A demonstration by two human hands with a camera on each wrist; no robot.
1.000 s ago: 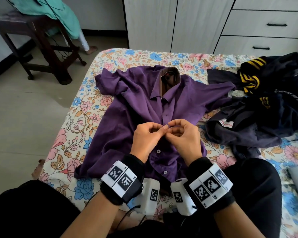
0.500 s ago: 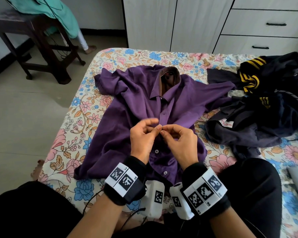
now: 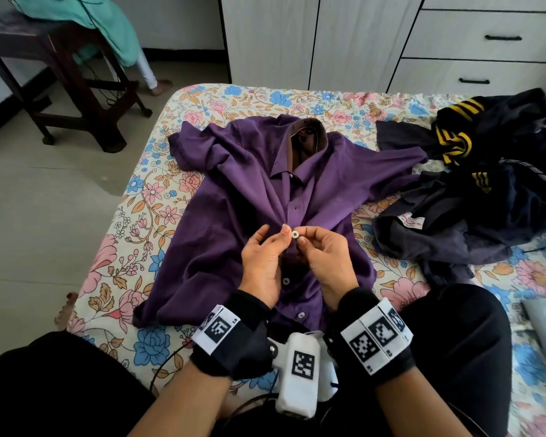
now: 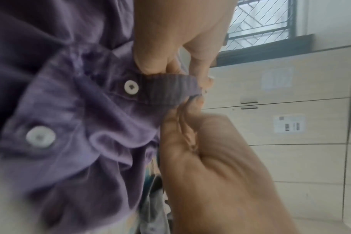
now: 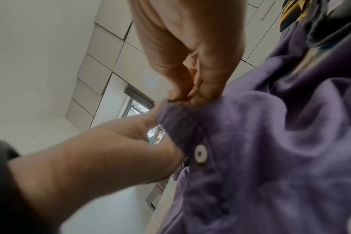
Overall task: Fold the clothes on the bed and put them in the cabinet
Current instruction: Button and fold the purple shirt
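Hands: the left hand (image 3: 263,261) and the right hand (image 3: 323,258) were held together over the shirt's front, at the near middle of the bed, fingers curled and pinching the placket between them.
Change: a white button (image 3: 294,234), hidden between the fingertips a moment earlier, was now shown face up between the left thumb and the right fingertips; the hands had been drawn slightly apart.
Left hand grip: the edge of the placket was pinched by the left fingers, as was seen in the left wrist view, with a fastened button (image 4: 131,87) just below the pinch.
Right hand grip: the cloth beside the button was pinched from the right; in the right wrist view the fold was clamped by the fingertips (image 5: 198,98).
Meaning: the button was judged to have just been passed through its hole, or to be nearly through; which of the two could not be told.
Purple shirt (image 3: 227,216): it was laid front up on the bed (image 3: 202,102), collar at the far end, sleeves spread left and right, lower buttons done up.
Progress: folding was not yet begun; buttons nearer the collar were judged to remain.
Dark clothes (image 3: 473,216): a heap was left unfolded at the right of the bed, just beside the shirt's right sleeve.
Cabinet (image 3: 297,39): it was stood beyond the far end of the bed, its doors closed.
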